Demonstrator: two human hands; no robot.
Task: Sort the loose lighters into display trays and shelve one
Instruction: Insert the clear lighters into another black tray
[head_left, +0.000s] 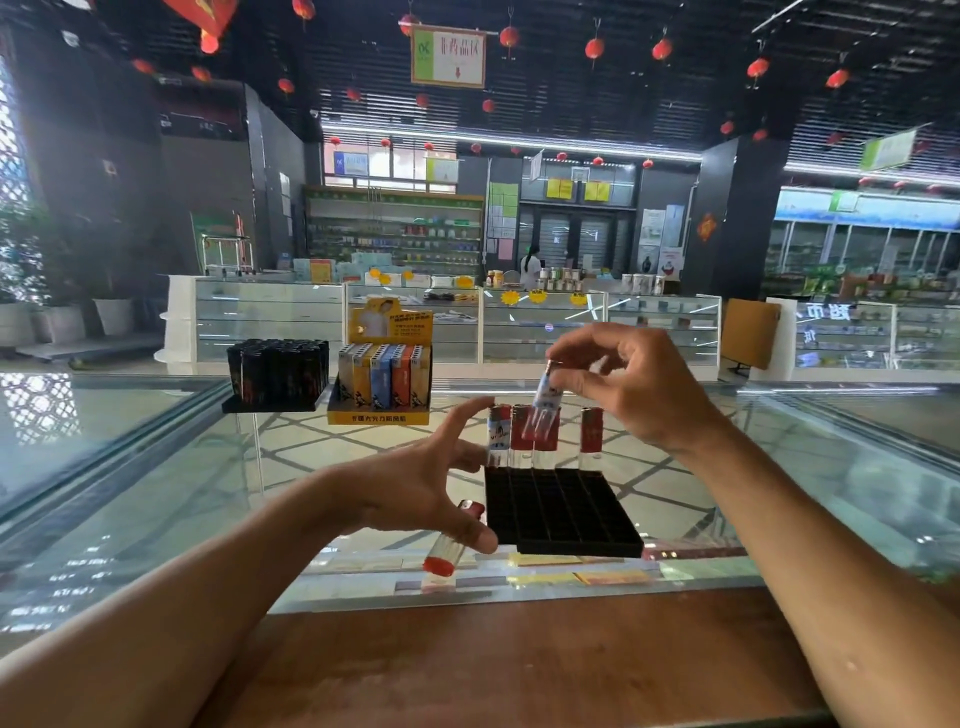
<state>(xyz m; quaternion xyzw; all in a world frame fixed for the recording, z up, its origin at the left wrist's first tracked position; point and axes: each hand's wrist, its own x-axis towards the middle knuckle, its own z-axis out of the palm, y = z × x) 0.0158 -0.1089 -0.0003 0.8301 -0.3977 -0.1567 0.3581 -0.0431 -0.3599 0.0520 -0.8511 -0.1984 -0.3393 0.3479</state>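
Across the middle of the frame lies a glass counter top (156, 467), and right of centre on it sits a black plastic display tray with a grid of square slots (561, 512). Along the tray's far edge four clear-bodied lighters with red and blue printed wraps (522, 434) stand upright, three close together at the left and one apart at the right; the other slots show empty. Above that row, the right hand (631, 387) pinches a clear lighter with a blue and white wrap (549, 392) between thumb and fingertips, tilted, its lower end over the standing lighters. Left of the tray, the left hand (415, 480) has its upper fingers spread towards the leftmost standing lighter, while its lower fingers clamp a clear lighter with a red base (449, 545) that points down towards the lower edge of the frame. Further up and left on the glass stand a full black tray of dark lighters (278, 371) and, beside it, a yellow cardboard display box of coloured lighters (382, 382).
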